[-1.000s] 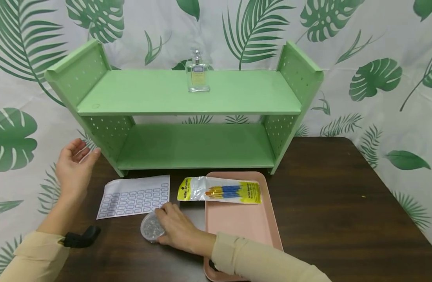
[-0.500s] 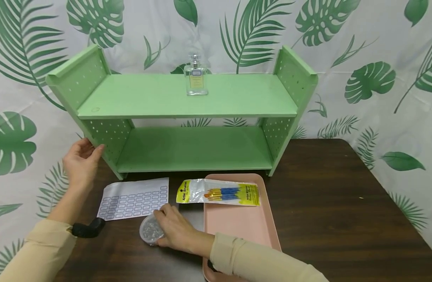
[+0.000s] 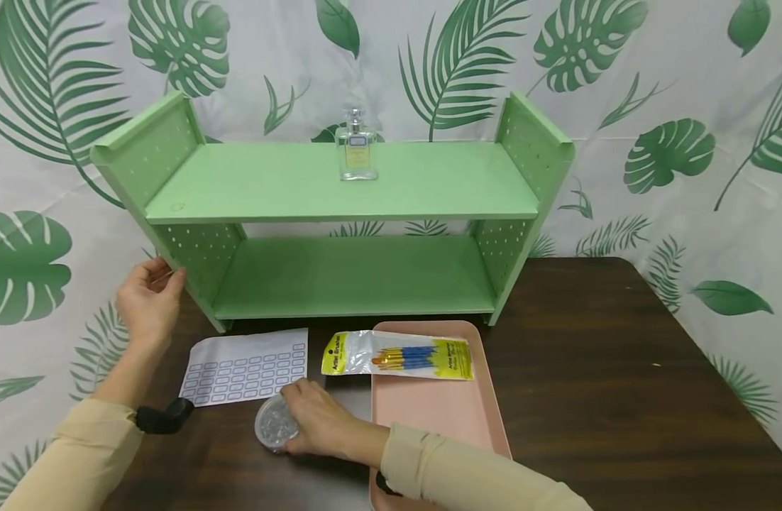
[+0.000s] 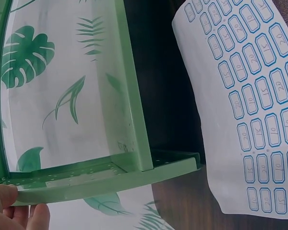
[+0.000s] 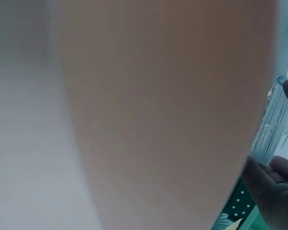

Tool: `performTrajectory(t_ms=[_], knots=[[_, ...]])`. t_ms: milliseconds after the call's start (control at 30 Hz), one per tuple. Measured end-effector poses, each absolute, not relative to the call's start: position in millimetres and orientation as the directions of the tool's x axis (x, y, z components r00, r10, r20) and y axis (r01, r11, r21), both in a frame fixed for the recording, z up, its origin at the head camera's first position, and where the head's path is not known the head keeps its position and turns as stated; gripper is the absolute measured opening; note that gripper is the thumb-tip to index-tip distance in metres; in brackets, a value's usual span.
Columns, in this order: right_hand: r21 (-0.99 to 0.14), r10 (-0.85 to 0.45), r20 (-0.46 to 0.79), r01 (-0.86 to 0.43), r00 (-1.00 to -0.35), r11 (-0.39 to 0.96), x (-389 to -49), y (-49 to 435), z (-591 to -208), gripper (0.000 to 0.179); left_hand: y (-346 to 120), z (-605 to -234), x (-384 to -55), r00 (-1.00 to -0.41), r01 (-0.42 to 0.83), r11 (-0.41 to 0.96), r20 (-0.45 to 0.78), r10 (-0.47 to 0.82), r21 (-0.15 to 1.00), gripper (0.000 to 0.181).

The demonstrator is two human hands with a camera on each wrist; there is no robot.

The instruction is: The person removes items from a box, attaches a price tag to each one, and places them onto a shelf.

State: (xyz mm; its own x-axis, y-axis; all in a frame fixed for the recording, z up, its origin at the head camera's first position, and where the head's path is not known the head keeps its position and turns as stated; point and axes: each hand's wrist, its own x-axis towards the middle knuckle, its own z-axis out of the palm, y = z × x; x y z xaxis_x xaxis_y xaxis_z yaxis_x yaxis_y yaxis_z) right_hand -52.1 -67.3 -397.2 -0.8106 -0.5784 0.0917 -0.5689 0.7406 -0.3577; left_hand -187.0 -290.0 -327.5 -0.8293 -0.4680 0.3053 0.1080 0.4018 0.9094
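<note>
My left hand [image 3: 150, 301] is at the front edge of the left side panel of a green two-tier shelf [image 3: 340, 206]. In the left wrist view, its thumb and fingertips pinch that panel edge [image 4: 101, 186]. My right hand [image 3: 321, 419] grips the right side of a round, clear tub [image 3: 274, 424] of small silvery pieces, low over the table. The right wrist view shows part of that tub [image 5: 276, 127] between thumb and fingers; a large blurred surface covers most of that view. A sheet of blue-framed labels [image 3: 247, 367], handwritten with numbers, lies behind the tub.
A glass perfume bottle [image 3: 357, 152] bearing a label stands on the upper shelf board. A pink tray [image 3: 429, 411] lies under my right forearm. Across its far end lies a packet of artist brushes [image 3: 397, 355]. Dark wooden table [image 3: 595, 397] extends to the right.
My left hand has moved right, from beside the shelf to its left panel edge. My right hand stays on the tub. The head view has tilted slightly upward.
</note>
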Motion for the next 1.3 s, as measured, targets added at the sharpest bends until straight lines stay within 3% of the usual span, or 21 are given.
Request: performTrajectory(t_ms=[367,633,833,1100,1300], knots=[[-0.402,-0.572,0.069,-0.547,-0.817,0.734,-54.2,-64.7,-399.5,0.068,-289.9,-329.9,-187.0,-0.821,0.134,0.437,0.347,-0.453,0.889,0.013],[-0.48,-0.539,0.036,-0.487,-0.842,0.729,-57.3,-57.2,-384.3,0.068,-290.5,-330.1,-184.3,-0.822,0.135,0.447,0.352,-0.447,0.884,0.021],[-0.561,-0.506,0.011,-0.424,-0.863,0.711,-65.6,-42.0,-354.1,0.069,-290.9,-327.6,-186.6,-0.816,0.153,0.476,0.382,-0.434,0.866,0.018],[-0.683,-0.505,0.102,-0.429,-0.857,0.591,-76.3,0.7,-300.4,0.07,-291.0,-327.2,-186.8,-0.816,0.166,0.465,0.386,-0.43,0.87,0.017],[-0.792,-0.407,0.079,-0.305,-0.91,0.529,-85.0,38.8,-249.7,0.072,-292.5,-327.3,-187.4,-0.823,0.147,0.469,0.371,-0.43,0.871,0.019]])
